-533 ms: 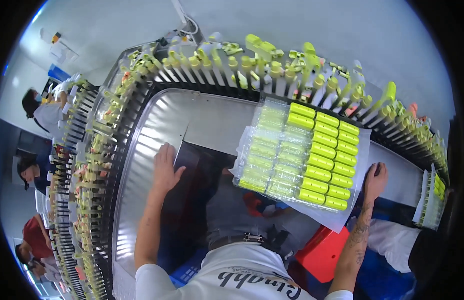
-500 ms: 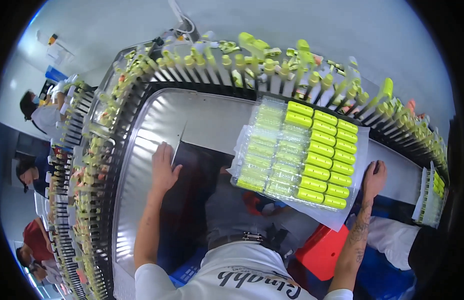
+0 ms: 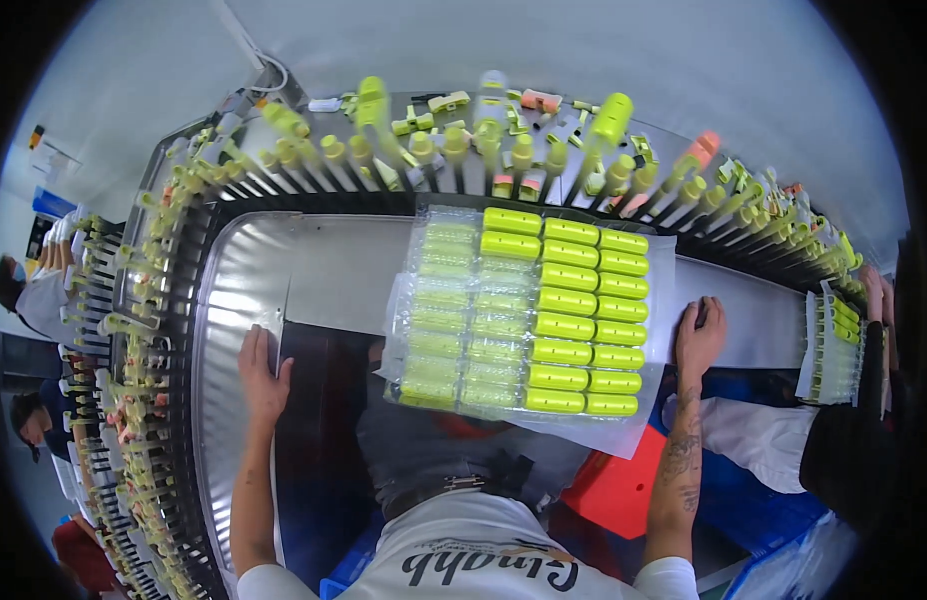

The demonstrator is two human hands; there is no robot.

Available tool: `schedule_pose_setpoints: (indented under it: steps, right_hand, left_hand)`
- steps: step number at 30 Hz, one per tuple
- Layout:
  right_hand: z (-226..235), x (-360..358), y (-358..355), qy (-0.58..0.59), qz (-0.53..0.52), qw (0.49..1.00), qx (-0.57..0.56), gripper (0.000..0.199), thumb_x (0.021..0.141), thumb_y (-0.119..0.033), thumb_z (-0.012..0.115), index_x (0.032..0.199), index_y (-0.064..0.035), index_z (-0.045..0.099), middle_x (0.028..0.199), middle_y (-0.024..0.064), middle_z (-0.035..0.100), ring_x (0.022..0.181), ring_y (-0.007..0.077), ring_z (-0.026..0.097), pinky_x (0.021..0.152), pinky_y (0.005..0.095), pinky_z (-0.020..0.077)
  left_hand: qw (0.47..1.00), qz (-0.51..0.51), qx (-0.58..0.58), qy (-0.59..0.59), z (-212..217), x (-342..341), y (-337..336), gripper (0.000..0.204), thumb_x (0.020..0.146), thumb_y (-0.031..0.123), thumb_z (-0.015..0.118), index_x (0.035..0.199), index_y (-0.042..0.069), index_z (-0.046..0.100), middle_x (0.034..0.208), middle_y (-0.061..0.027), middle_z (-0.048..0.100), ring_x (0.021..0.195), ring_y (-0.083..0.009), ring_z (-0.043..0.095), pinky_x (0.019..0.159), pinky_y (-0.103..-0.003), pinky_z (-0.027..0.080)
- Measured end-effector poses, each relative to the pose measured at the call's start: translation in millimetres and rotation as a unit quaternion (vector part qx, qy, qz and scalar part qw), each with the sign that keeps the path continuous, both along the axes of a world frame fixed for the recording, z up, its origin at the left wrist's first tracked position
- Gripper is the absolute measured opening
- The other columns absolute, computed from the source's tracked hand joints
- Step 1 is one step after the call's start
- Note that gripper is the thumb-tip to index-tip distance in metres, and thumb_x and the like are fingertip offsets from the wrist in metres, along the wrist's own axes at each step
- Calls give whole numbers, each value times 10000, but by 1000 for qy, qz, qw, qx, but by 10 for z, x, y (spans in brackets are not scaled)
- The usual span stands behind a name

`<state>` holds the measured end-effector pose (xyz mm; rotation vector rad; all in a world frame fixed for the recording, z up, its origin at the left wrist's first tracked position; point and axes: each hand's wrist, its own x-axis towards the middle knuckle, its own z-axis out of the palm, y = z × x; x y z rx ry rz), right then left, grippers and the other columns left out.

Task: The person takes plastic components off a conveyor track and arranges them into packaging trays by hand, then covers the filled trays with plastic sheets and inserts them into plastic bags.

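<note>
My left hand [image 3: 265, 378] lies on the metal worktop [image 3: 246, 250] at the left, fingers stretched out and thumb apart. Nothing is in it. To the right of a tray, my right hand [image 3: 701, 340] rests on the metal with its fingers bent and the thumb set apart from them; a dark patch shows in the gap. Neither hand touches the clear plastic tray [image 3: 471, 345] in the middle. Glossy yellow-green oblong shells [image 3: 564, 327] fill its right-hand columns, while its left-hand pockets look clear. A thin white sheet [image 3: 662, 290] sticks out from under the tray.
Beyond the worktop curves a line of upright pegs [image 3: 454, 150] carrying yellow-green and coral parts. A second tray [image 3: 834, 340] stands at the far right near a co-worker's hands [image 3: 873, 290]. Below are a red stool [image 3: 616, 490] and blue crates [image 3: 739, 440]. Other people sit at the left.
The view has turned, so the tray, pegs and both my hands appear further left. Both hands keep nearly the same pose. A co-worker's hands have come into sight at the far right.
</note>
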<state>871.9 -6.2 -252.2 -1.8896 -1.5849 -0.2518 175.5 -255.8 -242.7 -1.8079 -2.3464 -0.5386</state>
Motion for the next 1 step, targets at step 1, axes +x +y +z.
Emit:
schedule_pose_setpoints:
  steps: [1]
  right_hand:
    - [5, 6, 1, -1, -1, 1000, 0, 357, 948, -240, 649, 1185, 23, 697, 1311, 231, 650, 1229, 408, 599, 1091, 458, 445]
  left_hand:
    - [1000, 3, -1, 2, 16, -47, -27, 767, 812, 137, 807, 1486, 41, 455, 1564, -210, 415, 1421, -441, 383, 1178, -520, 316]
